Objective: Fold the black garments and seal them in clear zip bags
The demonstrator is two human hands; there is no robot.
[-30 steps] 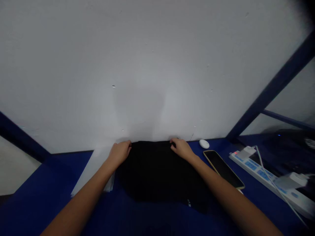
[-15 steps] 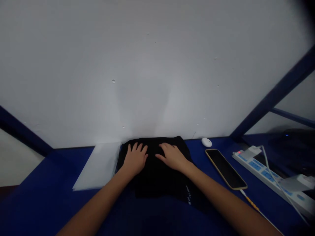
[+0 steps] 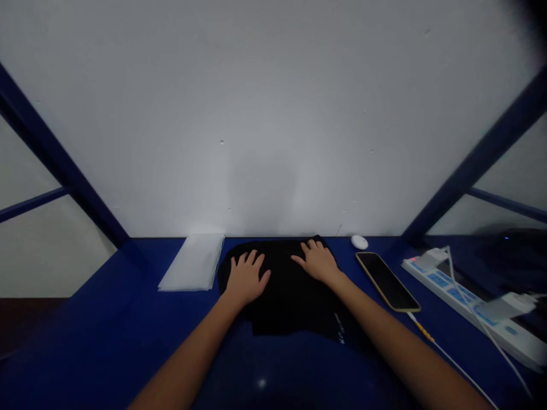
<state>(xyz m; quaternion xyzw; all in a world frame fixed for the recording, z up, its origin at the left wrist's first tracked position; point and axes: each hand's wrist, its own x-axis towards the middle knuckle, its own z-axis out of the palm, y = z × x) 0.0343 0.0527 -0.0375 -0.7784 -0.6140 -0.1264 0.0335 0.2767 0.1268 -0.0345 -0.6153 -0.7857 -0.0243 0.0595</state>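
A black garment lies on the blue table against the wall, its kind hard to make out in the dark; small white lettering shows near its lower right corner. My left hand rests flat on its left part, fingers spread and thumb out to the side. On its upper right part lies my right hand, palm down with the fingers apart. Neither hand grips the cloth. To the left of the garment is a stack of white paper sheets.
Right of my right arm lie a phone on a charging cable and a white oval case. Farther right, a white power strip holds plugged-in adapters. Blue frame bars slant up at both sides of the wall.
My hands have moved slightly apart on the garment, the right one outward and up. The view has shifted, and the garment's left side now lies clear of the paper stack.
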